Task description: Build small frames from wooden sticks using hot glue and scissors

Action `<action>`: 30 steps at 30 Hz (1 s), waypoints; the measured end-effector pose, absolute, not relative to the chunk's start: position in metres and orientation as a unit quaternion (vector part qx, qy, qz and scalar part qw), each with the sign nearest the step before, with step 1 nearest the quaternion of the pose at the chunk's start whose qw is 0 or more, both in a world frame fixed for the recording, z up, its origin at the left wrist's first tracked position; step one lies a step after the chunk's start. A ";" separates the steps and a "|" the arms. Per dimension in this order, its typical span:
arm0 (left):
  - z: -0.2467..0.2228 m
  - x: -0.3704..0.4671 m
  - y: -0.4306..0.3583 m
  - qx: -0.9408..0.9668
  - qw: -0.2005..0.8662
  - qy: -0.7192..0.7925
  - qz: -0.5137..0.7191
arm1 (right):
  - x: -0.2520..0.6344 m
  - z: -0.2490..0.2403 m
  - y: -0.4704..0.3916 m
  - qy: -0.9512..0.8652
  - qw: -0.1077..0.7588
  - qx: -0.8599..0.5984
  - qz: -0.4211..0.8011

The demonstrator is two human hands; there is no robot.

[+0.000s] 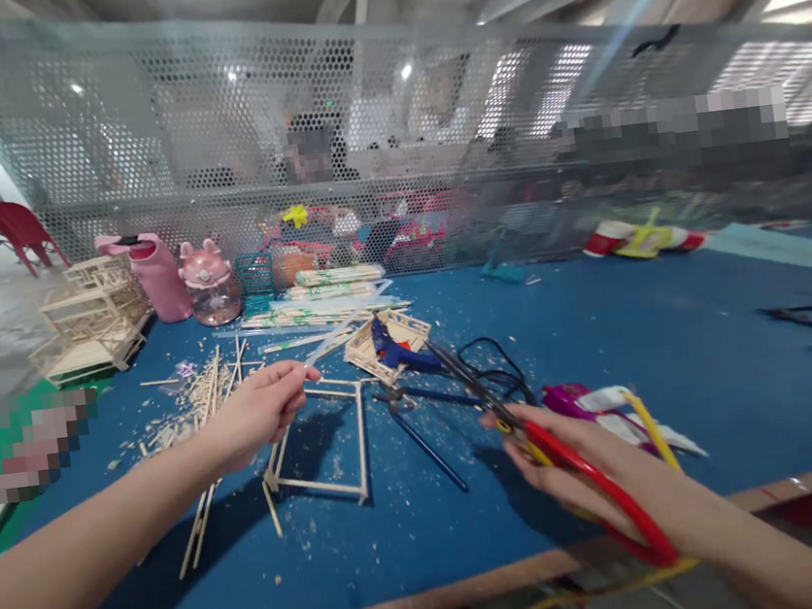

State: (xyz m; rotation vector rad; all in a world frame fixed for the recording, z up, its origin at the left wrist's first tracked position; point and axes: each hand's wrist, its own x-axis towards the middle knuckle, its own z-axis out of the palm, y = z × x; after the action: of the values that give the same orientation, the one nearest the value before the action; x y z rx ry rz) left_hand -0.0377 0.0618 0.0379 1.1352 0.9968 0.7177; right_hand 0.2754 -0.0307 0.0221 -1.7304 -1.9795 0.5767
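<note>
Pinched between the fingers of my left hand [261, 414] is a thin translucent strip [333, 340], pointing up and to the right. A square frame of wooden sticks [361, 442] lies on the blue table just right of and below that hand. My right hand [569, 452] grips scissors with red and yellow handles [610, 491]; their dark blades point up and left, above the table. Beyond the blade tips, a blue glue gun [397, 350] rests on a small wooden stick tray [413, 328]. Blue-handled pliers [429, 448] lie open between my hands.
Loose sticks [205, 503] and shavings lie at the left. Wrapped stick bundles [338, 293], a pink bottle [161, 279] and a clear cup [212, 292] stand or lie before the perforated metal screen [209, 122]. A wooden model [95, 315] is far left; purple-and-white items [600, 400] lie right.
</note>
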 end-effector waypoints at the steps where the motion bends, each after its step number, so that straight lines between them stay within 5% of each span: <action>1: 0.039 -0.035 0.060 0.508 0.667 0.445 0.316 | 0.264 0.026 -0.025 -0.716 0.237 -0.584 0.299; 4: 0.042 -0.028 0.056 0.515 0.665 0.437 0.319 | 0.227 0.035 -0.005 -0.716 0.216 -0.514 0.420; 20: 0.044 -0.033 0.042 0.532 0.677 0.406 0.307 | 0.176 0.054 0.021 -0.790 0.233 -0.463 0.328; 30: 0.033 -0.037 0.047 0.653 0.580 0.396 0.284 | 0.177 0.052 0.023 -0.812 0.221 -0.451 0.298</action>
State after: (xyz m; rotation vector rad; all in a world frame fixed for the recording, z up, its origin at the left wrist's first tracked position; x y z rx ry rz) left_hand -0.0370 0.0469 0.0329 1.5267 0.9265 0.6639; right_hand 0.1771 0.0231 0.0523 -1.2464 -2.2444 0.8229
